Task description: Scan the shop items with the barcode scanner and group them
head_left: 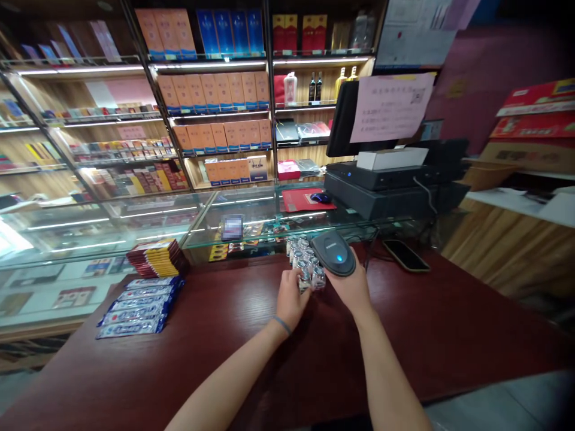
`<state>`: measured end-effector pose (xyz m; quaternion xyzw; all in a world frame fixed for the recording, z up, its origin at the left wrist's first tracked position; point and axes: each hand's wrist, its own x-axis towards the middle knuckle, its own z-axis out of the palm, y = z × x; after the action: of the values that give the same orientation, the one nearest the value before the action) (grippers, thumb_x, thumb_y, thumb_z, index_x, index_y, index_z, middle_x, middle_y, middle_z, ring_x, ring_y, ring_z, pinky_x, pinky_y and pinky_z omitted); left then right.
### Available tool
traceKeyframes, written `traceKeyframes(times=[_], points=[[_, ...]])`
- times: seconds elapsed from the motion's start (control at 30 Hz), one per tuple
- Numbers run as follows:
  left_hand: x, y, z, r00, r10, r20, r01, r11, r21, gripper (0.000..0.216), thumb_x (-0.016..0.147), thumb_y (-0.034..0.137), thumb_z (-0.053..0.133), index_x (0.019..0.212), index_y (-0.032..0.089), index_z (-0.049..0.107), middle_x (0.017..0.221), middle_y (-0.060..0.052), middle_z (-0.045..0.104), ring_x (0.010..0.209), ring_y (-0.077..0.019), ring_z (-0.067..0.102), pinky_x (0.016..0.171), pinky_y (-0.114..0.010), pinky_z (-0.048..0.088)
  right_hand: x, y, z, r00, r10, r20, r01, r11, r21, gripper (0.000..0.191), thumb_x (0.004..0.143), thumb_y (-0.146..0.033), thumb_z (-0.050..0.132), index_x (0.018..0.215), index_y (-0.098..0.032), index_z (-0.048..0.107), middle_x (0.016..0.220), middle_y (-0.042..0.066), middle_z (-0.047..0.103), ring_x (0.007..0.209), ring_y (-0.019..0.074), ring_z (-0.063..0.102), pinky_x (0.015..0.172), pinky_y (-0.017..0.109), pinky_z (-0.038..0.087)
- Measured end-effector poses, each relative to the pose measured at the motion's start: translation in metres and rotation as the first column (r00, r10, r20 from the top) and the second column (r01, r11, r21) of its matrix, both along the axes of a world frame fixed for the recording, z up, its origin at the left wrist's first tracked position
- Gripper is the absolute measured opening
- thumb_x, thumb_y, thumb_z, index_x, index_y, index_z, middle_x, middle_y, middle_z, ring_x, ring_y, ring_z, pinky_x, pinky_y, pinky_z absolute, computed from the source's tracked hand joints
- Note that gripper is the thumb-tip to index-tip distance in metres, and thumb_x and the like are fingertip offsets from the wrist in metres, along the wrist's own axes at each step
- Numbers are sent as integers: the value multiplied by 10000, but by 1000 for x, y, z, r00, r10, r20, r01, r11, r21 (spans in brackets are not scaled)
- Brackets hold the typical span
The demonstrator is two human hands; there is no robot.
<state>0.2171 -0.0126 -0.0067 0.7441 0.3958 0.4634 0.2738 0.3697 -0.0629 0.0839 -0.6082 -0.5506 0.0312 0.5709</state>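
Observation:
My right hand (353, 287) is wrapped around a dark barcode scanner (332, 254), which has a blue light glowing on its top. The scanner's head is over the right side of a cluster of small clear jars (302, 254) with silvery lids. At the near end of that cluster, my left hand (291, 299) has its fingers and thumb closed on one of the jars. The scanner and my fingers hide part of the group. A thin band circles my left wrist.
Blue-and-white packets (137, 308) lie at the left of the dark red counter (215, 365), before a stack of red and yellow packs (157, 257). A phone (406, 255) lies at right. Behind are a glass display case (251, 200), a mouse (320, 197) and a monitor (344, 120).

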Motion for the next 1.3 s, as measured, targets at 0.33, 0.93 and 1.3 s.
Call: traceKeyframes(times=[0.33,0.93,1.3], points=[[5,2,-4,998,-56,-17,56,998,23,431,792,110,720,1160,231,531,1106,-69,504,1041,-228,549,930,-368,471,-2,0,1,1000,3,-2,-3,1000,6,383,752,-380,705,1073,-232,556,875,71,741,824,264,730,749,359,574],[-107,15,34,987,149,61,-155,982,109,477,841,254,740,1271,228,537,1082,-76,550,970,-220,566,894,-395,515,-37,20,-18,986,168,20,-168,986,6,419,731,-418,730,1069,-176,683,1055,147,773,989,315,737,894,435,577],[-278,58,49,850,526,-12,-502,818,279,345,913,293,621,1246,219,566,1137,-106,562,1059,-256,556,968,-430,490,-91,36,-11,956,260,137,-251,965,-78,383,764,-380,690,1097,-190,709,1086,130,773,1059,330,717,914,468,571]])
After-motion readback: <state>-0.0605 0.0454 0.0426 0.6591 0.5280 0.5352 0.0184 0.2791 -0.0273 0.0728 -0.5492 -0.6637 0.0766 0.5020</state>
